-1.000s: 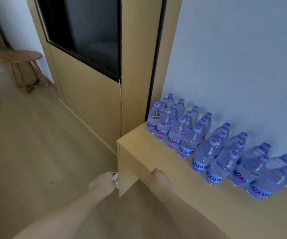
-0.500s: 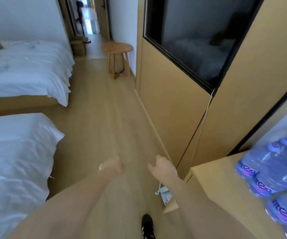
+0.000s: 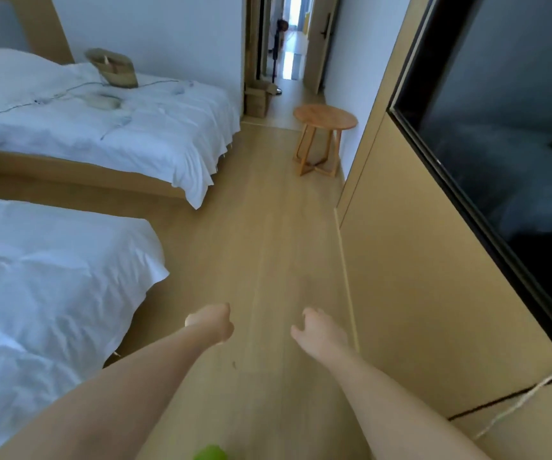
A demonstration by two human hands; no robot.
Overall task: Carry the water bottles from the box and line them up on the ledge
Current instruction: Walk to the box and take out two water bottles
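Both arms reach forward over the wooden floor, and both hands hold nothing. My left hand (image 3: 213,323) has its fingers loosely curled under. My right hand (image 3: 319,330) hangs with relaxed, slightly curled fingers. A cardboard box (image 3: 258,98) stands far ahead on the floor beside the doorway. No water bottle and no ledge are in view now.
Two beds with white sheets, the near bed (image 3: 48,287) and the far bed (image 3: 108,127), line the left. A round wooden stool (image 3: 324,118) stands ahead on the right by the wall. A wooden cabinet wall (image 3: 410,277) with a dark glass panel (image 3: 513,134) runs along the right. A white cord (image 3: 533,391) hangs at the lower right.
The view has swung left, away from the ledge and its bottles, and now faces down the aisle toward the doorway. Both hands have stayed held out in front, holding nothing.
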